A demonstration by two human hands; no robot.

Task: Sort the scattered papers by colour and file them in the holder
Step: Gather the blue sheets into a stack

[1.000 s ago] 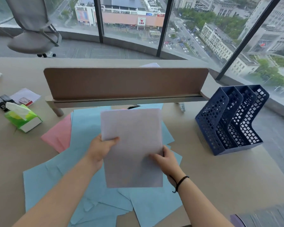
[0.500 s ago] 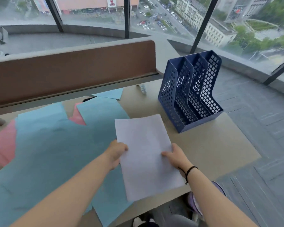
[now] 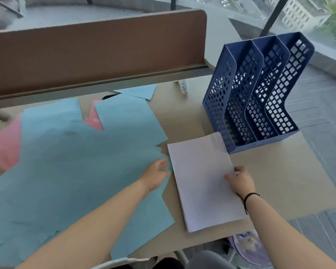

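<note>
Beside the blue three-slot holder [image 3: 256, 90] on a tan worktop [image 3: 279, 181], a squared stack of white papers [image 3: 202, 183] lies flat, its far corner just short of the holder's front; the right hand [image 3: 241, 181] rests on the stack's right edge, fingers curled over the rim with the thumb on top, a loose grip on the sheets; the left hand [image 3: 156, 173] sits just beside the stack's left edge on the blue papers [image 3: 76, 162], fingers relaxed and spread, pinching nothing. By the look of things the sort is at an early stage: white seems gathered into one pile, yet all three slots of the holder appear empty; the blue sheets sprawl overlapped across the worktop, and pink papers [image 3: 5, 144] peek out from beneath them, none stacked, none filed. Much is hard to judge; how many pink sheets lie under the blue cannot be told; the blue spread runs off the left and lower edges; a small pale object [image 3: 182, 87] near the brown divider [image 3: 95, 51] is too blurred to name; the holder's lower front is partly masked by the white stack.
</note>
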